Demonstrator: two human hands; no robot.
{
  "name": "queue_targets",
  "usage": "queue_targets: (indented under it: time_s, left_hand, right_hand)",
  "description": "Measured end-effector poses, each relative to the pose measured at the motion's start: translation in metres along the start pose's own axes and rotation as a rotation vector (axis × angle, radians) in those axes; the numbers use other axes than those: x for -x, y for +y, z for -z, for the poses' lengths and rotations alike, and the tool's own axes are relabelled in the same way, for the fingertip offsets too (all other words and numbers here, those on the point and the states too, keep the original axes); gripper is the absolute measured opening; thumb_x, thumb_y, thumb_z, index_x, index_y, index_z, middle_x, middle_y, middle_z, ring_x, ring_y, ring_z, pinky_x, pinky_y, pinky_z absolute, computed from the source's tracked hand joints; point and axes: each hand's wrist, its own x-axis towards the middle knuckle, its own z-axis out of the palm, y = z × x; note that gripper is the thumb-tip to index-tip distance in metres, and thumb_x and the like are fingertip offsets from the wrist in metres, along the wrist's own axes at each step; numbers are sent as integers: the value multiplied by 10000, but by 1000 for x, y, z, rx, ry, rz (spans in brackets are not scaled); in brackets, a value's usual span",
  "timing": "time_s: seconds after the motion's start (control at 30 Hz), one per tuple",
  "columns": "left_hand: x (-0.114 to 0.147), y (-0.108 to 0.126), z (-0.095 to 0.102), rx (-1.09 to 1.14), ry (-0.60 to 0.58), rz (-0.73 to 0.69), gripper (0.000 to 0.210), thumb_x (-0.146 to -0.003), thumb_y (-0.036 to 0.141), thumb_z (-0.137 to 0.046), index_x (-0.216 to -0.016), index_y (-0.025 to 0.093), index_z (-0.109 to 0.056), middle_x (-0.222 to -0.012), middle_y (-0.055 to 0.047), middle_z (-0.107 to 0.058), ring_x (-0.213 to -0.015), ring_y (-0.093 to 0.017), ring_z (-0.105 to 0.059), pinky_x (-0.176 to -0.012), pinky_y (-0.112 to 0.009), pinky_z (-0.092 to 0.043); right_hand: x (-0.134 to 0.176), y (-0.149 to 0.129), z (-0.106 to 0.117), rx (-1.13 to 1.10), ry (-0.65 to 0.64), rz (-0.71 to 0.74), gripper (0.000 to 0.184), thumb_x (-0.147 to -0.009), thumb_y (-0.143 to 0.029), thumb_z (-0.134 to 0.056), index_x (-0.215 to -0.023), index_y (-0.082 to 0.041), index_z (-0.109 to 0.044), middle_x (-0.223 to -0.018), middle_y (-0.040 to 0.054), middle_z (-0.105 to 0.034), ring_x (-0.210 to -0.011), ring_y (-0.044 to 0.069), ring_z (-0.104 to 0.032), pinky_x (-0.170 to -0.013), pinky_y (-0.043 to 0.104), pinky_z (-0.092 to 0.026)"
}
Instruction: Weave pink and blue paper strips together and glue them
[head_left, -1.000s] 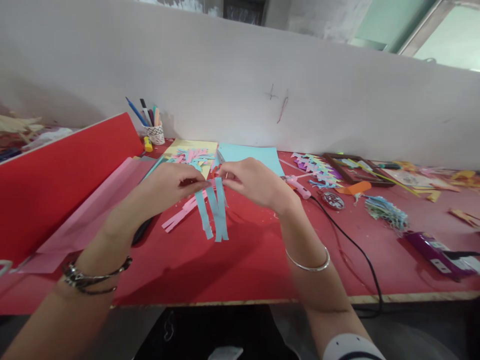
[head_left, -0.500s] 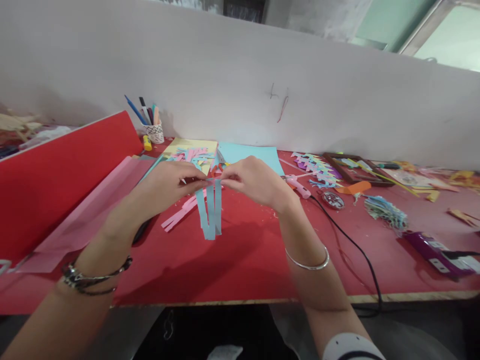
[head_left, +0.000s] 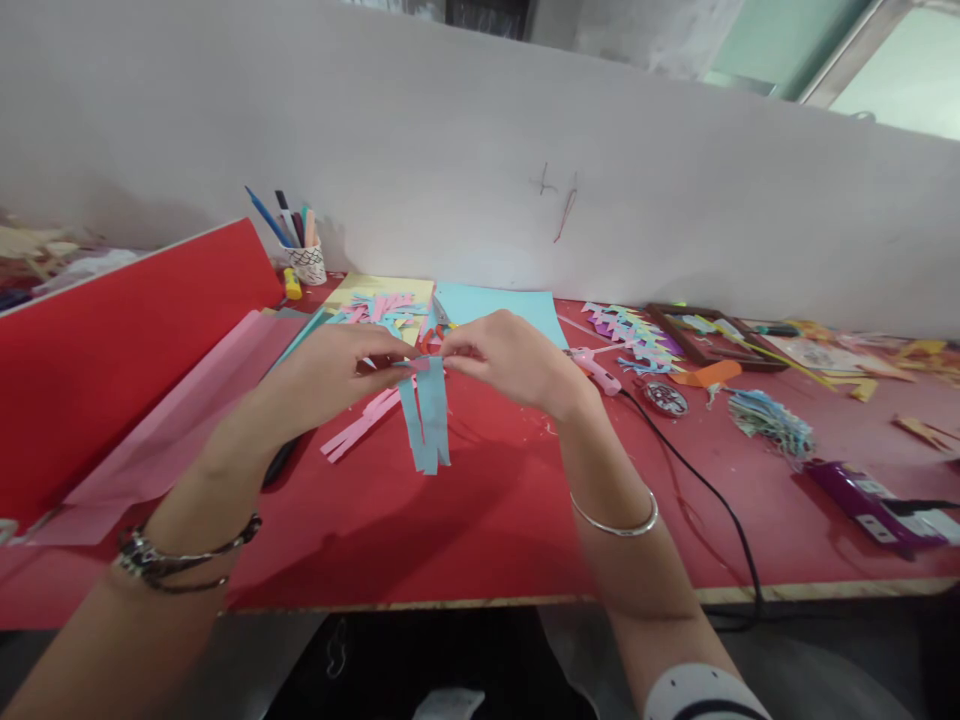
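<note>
The left hand (head_left: 337, 360) and right hand (head_left: 514, 360) pinch the top of blue paper strips (head_left: 433, 420); these hang over the red worktop (head_left: 480, 545); pink strips (head_left: 362, 428) lie at left.

Soft, fairly dim light leaves a broad, blurry-edged shadow (head_left: 375, 545) on the red worktop (head_left: 510, 480), while the upper-right pane (head_left: 907, 75) glows palest. Wide-angle distortion stretches the edges, where details smear.

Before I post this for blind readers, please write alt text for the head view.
A left hand pinches light-blue paper strips hanging above a red table, the right hand at their top edge. Beyond lie a light-blue paper sheet and pink-and-blue paper cuttings; a pink glue gun lies to the right.
</note>
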Motion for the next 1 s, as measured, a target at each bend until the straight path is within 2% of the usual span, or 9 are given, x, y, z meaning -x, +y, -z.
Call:
queue_targets:
  time_s: [0.43, 0.67, 1.0]
  left_hand:
    - [3, -3, -6, 8, 40, 21, 324, -811, 464, -432, -797, 242, -667, -757, 1, -683, -621, -123, -563, -560, -229, -400]
    - [2, 1, -6, 21, 53, 33, 310, -801, 450, -441, -747, 235, -657, -730, 3, -676, -613, -124, -558, -563, -234, -396]
    - [2, 1, -9, 47, 70, -13, 264, -796, 424, -484, -820, 238, -671, -713, 13, -653, -620, -118, -541, -590, -231, -395]
  right_hand:
    - [0, 1, -1, 23, 1, -6, 175, -829, -195, -461, -817, -164, -633, -745, 16, -599, -633, 91, -454, -610, 237, -280]
    - [0, 4, -2, 28, 95, 42, 173, -813, -245, -516, -946, -170, -597, -968, 50, -559, -754, 118, -465, -674, 239, -303]
    - [-3, 3, -4, 11, 8, 64, 172, -847, -198, -466, -764, -152, -609, -742, 11, -553, -682, 92, -432, -637, 236, -269]
